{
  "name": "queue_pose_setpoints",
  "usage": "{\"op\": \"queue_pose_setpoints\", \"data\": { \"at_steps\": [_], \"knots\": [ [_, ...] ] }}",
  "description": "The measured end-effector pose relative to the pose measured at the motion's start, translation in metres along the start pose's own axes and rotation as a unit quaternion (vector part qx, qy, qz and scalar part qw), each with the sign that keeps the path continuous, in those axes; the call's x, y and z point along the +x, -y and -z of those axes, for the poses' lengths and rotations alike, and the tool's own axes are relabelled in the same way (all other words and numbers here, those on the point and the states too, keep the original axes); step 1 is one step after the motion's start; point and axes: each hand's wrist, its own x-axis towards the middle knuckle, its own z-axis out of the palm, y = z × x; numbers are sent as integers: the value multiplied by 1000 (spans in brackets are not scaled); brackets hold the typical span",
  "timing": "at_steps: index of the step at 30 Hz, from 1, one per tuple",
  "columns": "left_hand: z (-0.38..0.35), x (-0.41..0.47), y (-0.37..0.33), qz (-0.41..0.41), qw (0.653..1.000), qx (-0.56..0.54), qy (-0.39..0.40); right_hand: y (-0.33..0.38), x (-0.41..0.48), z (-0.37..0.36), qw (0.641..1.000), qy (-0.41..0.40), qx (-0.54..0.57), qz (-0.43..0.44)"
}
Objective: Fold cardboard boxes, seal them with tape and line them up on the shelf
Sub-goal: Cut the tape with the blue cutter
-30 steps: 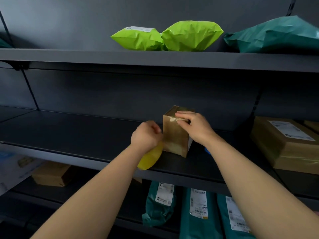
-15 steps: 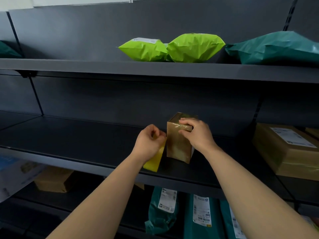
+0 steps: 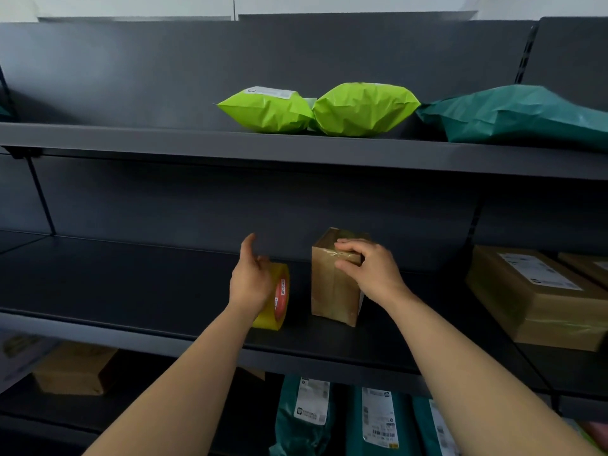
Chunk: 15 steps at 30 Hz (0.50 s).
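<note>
Dark metal shelf [image 3: 131, 284], middle tier: a small taped cardboard box [image 3: 330, 291] stands upright near the front edge. My right hand [image 3: 370, 273] curls over its top edge and grips it. My left hand [image 3: 251, 281], fingers loose and holding nothing, is just beside a yellow tape roll [image 3: 278, 297] standing on edge. Lime bags [image 3: 363, 108] lie on the tier above.

Upright taped box [image 3: 332, 291] beside yellow tape roll [image 3: 279, 301]
</note>
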Motion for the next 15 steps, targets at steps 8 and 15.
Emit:
{"op": "queue_pose_setpoints", "data": {
  "at_steps": [8,15],
  "knots": [
    [-3,22,19,43,989,-139,-8,11,4,-15,995,-89,-42,-6],
    [12,51,47,174,958,-204,-97,1,-1,-3,1000,-9,2,-17]
  ]
}}
